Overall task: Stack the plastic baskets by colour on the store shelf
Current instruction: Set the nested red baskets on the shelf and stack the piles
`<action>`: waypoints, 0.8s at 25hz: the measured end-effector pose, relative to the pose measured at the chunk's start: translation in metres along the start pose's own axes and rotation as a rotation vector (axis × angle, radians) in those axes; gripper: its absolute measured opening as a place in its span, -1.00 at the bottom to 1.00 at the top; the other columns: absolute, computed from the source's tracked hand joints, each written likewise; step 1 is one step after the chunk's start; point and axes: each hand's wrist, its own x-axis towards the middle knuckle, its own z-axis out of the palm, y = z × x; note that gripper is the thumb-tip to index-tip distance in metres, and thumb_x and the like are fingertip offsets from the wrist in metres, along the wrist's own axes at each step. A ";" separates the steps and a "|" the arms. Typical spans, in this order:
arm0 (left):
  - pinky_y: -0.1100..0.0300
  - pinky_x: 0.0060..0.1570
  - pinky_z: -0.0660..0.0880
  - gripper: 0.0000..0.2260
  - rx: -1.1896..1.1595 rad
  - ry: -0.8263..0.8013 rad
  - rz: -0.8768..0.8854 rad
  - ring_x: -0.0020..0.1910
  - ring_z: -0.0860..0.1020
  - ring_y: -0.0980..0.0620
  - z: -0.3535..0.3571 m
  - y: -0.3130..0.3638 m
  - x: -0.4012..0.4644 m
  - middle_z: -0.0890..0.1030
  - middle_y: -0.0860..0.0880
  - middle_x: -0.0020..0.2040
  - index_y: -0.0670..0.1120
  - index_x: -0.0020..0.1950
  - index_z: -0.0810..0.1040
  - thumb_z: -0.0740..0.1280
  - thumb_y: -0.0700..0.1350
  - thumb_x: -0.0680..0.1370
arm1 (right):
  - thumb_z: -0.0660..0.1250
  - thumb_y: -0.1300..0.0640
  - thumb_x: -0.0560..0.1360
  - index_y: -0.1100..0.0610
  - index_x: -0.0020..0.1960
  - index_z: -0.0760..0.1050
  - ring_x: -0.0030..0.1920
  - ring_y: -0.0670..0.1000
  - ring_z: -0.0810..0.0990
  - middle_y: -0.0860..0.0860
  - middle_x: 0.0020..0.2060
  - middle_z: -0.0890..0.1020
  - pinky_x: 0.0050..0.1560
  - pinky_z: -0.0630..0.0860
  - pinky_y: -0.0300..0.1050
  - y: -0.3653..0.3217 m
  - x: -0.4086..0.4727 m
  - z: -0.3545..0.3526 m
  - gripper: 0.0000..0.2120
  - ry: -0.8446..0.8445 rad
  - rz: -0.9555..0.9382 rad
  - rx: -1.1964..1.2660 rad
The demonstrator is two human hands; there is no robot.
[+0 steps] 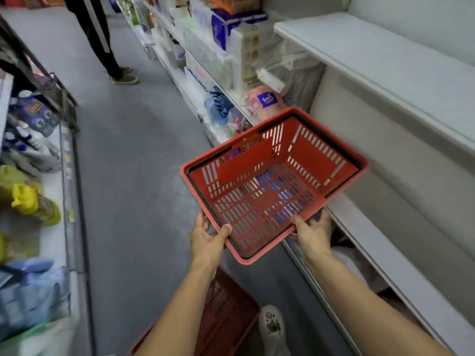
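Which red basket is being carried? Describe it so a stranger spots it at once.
Start at the bare white shelf on the right of the aisle. Just left of it, the held red basket hangs in mid-air, gripped by the left hand and the right hand. The other red basket sits on the floor below.

A narrow store aisle with a grey floor (pixel 123 140) runs between white shelving. The right shelves (pixel 372 62) are bare nearby and packed with paper goods (pixel 231 47) farther along; the left shelf (pixel 64 181) carries cleaning bottles (pixel 33 116).
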 end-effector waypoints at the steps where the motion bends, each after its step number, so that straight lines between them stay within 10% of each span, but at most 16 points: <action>1: -0.13 0.19 0.55 -0.38 -0.006 0.012 0.003 0.02 0.63 0.17 -0.017 -0.006 -0.016 0.58 0.09 0.18 -0.05 0.51 0.31 0.37 -0.39 0.51 | 0.39 0.28 0.35 -0.03 0.24 0.29 0.02 0.24 0.67 0.22 0.09 0.65 0.06 0.56 0.36 0.012 -0.019 0.000 -0.46 -0.011 -0.005 0.007; 7: 0.08 0.20 0.50 -0.31 -0.014 0.108 -0.070 0.00 0.58 0.27 -0.136 -0.070 -0.104 0.52 0.07 0.29 -0.04 0.56 0.21 0.38 -0.38 0.51 | 0.33 0.38 0.46 0.19 0.42 0.23 0.06 0.25 0.65 0.25 0.14 0.63 0.07 0.58 0.28 0.088 -0.141 0.003 -0.41 -0.165 0.079 -0.069; 12: -0.07 0.26 0.46 -0.34 -0.052 0.241 -0.189 0.16 0.56 -0.05 -0.227 -0.152 -0.150 0.53 -0.07 0.29 -0.11 0.54 0.22 0.34 -0.44 0.51 | 0.31 0.38 0.49 0.14 0.40 0.16 -0.04 0.23 0.66 0.24 0.07 0.62 -0.37 0.65 -0.06 0.178 -0.217 0.020 -0.43 -0.281 0.247 -0.147; 20: -0.26 0.30 0.42 -0.45 -0.109 0.269 -0.346 0.21 0.55 -0.07 -0.279 -0.290 -0.170 0.59 0.18 0.08 0.12 0.32 0.35 0.35 -0.41 0.52 | 0.29 0.41 0.50 0.06 0.42 0.15 0.01 0.23 0.65 0.24 0.12 0.59 -0.38 0.64 -0.09 0.317 -0.234 0.015 -0.39 -0.352 0.357 -0.282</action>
